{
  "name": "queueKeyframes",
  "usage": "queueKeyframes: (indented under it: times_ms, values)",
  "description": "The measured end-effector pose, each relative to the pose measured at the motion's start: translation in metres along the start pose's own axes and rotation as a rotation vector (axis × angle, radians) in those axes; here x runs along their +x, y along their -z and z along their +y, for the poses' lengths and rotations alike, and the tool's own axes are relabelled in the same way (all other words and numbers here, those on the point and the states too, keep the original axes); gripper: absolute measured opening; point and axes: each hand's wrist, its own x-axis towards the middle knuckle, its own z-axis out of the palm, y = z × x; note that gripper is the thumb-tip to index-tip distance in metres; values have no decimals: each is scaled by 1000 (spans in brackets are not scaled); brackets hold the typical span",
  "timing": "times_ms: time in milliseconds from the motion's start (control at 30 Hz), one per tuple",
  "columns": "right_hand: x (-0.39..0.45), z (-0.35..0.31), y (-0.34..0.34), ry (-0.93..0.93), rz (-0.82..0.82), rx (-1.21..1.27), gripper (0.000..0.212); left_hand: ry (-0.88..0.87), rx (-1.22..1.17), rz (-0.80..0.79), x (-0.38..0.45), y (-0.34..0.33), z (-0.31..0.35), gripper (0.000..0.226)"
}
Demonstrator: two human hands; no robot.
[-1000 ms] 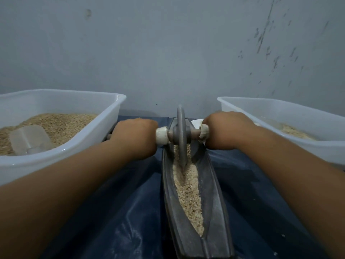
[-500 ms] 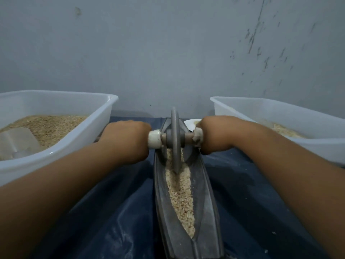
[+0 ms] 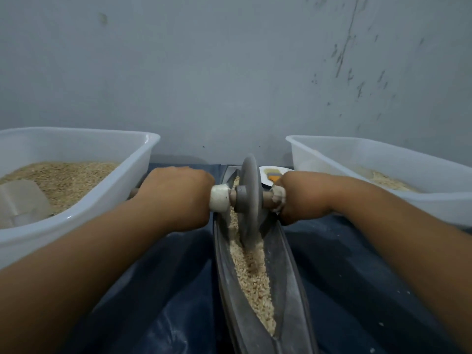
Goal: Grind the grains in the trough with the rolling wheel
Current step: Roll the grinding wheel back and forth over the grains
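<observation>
A grey wall [image 3: 229, 72] fills the upper half, scuffed with dark marks toward its right side. Below it a dark blue sheet [image 3: 344, 264] covers the surface, dusted with pale powder; its edges run out of view.

The trough [image 3: 288, 277], a long narrow grey boat shape, is the landmark: it runs from the bottom edge, where its near end is cut off, away toward the wall. To the left of the trough sits a white plastic tub [image 3: 107, 200] of grains, cropped by the left edge, with a translucent scoop [image 3: 23, 203] half sunk in them. To the right of the trough a second white tub [image 3: 383, 159] is also cropped; its contents are only partly seen behind the right forearm.

Pale grains [image 3: 252, 277] lie along the trough's groove. The rolling wheel [image 3: 251, 200], a grey disc standing on edge, sits in the groove at the trough's far part, its lower rim buried in the grains. A wooden axle [image 3: 267, 198] runs through it, with a white collar [image 3: 219, 199] on the left.

The left hand [image 3: 176, 198] is wrapped round the axle left of the trough; the right hand [image 3: 296, 195] grips it on the right. Only the backs of the hands show, fingers curled under out of sight.

Behind the wheel a white plate [image 3: 274, 172] with something orange is mostly hidden.
</observation>
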Motion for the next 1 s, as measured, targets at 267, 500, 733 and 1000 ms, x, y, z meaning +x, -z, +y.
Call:
queueKeyframes:
  times_ms: [267, 500, 733, 1000]
  values:
    - [12, -9, 3, -31, 148, -149, 25, 16, -73, -115, 17, 6, -1, 21]
    - [3, -5, -4, 23, 81, -203, 17, -4, -40, -127, 2, 3, 0, 20]
    - [13, -11, 0, -10, 191, -170, 22, -5, -8, -30, 25, 11, 2, 19]
    - [-6, -9, 0, 65, 117, -229, 13, -23, -81, -67, -10, 4, 0, 22]
